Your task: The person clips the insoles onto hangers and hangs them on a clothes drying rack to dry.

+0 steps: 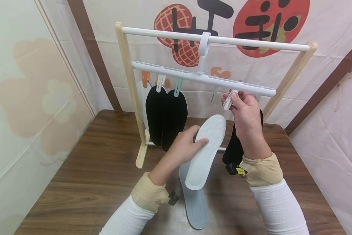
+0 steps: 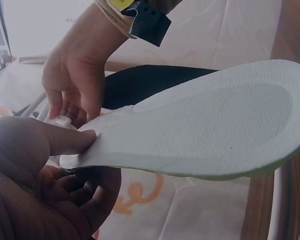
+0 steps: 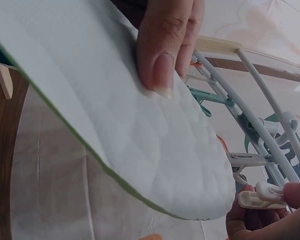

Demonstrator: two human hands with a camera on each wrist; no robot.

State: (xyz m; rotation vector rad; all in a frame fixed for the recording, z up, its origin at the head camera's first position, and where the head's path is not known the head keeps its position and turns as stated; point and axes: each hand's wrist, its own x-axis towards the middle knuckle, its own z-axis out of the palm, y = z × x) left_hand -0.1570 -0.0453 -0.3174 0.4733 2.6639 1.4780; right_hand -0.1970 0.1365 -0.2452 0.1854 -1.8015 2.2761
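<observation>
The worktop (image 1: 90,169) bears a drying rack (image 1: 252,42) toward its 12 o'clock. A white insole (image 1: 206,153) lies at the left hand's (image 1: 183,145) 3 o'clock, pinched by its thumb and fingers, and at the right hand's (image 1: 247,112) 8 o'clock; that hand grips a white clip (image 1: 228,101) at its 10 o'clock.

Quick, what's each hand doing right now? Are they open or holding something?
Left hand: closed, holding a white insole.
Right hand: closed, pinching a white clip.
</observation>
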